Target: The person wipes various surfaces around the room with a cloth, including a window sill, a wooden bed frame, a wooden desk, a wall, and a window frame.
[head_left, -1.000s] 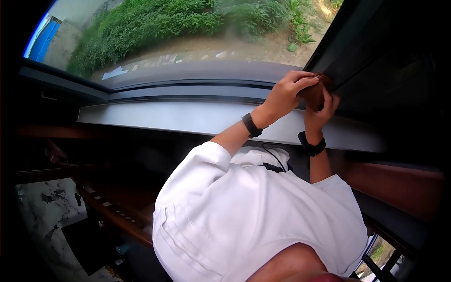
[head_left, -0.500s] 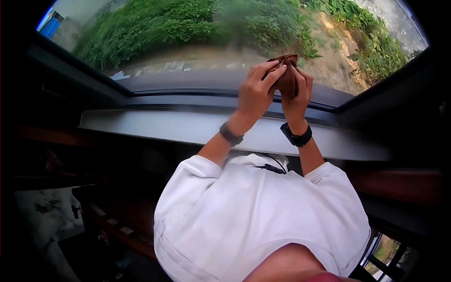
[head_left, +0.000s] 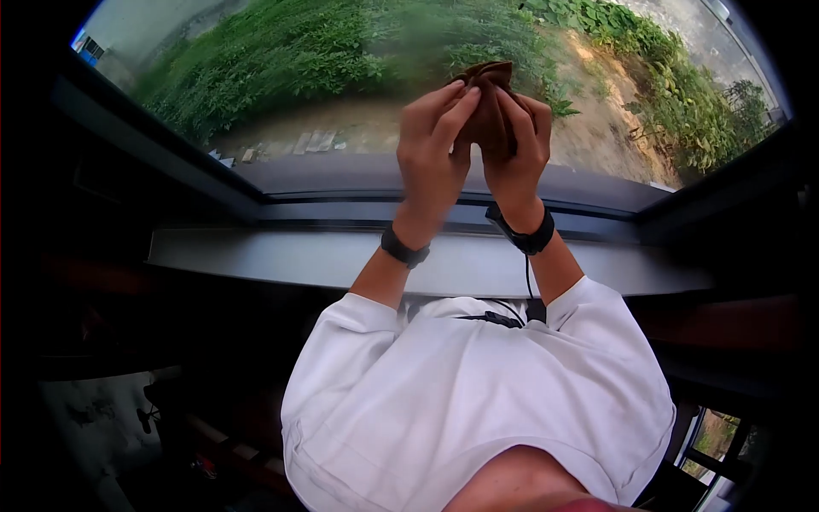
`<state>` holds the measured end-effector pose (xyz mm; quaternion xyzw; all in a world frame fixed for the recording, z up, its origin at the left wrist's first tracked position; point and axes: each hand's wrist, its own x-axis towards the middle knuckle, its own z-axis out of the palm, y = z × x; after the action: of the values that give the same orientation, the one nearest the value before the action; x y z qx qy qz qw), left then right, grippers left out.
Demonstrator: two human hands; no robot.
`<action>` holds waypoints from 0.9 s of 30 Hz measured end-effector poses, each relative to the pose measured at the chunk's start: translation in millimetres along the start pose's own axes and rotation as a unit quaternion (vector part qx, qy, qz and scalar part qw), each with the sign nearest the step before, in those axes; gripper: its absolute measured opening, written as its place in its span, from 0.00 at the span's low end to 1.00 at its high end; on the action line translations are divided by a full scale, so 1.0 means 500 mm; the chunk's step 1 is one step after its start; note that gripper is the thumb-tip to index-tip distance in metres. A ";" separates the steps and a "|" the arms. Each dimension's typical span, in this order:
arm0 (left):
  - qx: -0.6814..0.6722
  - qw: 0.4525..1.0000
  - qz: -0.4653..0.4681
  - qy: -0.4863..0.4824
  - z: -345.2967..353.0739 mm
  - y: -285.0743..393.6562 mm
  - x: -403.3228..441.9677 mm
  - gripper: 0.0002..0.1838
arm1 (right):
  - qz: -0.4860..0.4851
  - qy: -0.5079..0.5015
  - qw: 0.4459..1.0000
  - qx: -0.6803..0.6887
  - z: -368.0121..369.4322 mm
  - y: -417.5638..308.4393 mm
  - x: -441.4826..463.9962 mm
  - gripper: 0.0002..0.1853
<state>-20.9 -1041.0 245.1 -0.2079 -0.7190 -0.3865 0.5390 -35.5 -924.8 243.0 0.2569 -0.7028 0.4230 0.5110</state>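
Note:
A bunched brown cloth (head_left: 490, 115) is held up in front of the window, between both hands. My left hand (head_left: 432, 145) grips its left side, with thumb and fingers closed on the fabric. On the other side, my right hand (head_left: 519, 149) has its fingers wrapped round the cloth's right part. The upper edge of the cloth is folded and sticks up above the fingertips. Each wrist wears a black band, and the right one carries a small dark box. Parts of the cloth are hidden behind the fingers.
Below the hands runs a pale window sill (head_left: 324, 260), with the dark window frame (head_left: 341, 209) behind it. Outside the glass are green plants (head_left: 299, 68) and bare ground. Dark furniture stands in shadow at the lower left.
Both hands and the cloth have moved up and a little to the left in the view. The grip on the cloth stays closed.

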 end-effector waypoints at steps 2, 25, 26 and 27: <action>-0.002 0.999 0.029 -0.014 0.029 0.012 0.009 0.28 | 0.001 0.024 0.999 -0.043 -0.024 0.025 -0.007 0.30; 0.014 0.999 0.039 0.022 -0.023 -0.059 0.002 0.29 | -0.035 0.045 0.998 -0.031 0.059 -0.006 -0.005 0.29; 0.012 0.998 0.057 0.020 -0.007 -0.051 0.000 0.29 | -0.038 0.029 0.998 -0.046 0.038 0.008 -0.017 0.27; 0.012 0.998 0.057 0.014 0.004 -0.040 -0.006 0.29 | -0.030 0.033 0.998 -0.054 0.024 0.021 -0.032 0.27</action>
<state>-35.4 -1051.4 235.3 -0.2367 -0.7032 -0.3491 0.5724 -44.4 -930.5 223.1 0.2360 -0.6991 0.3771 0.5598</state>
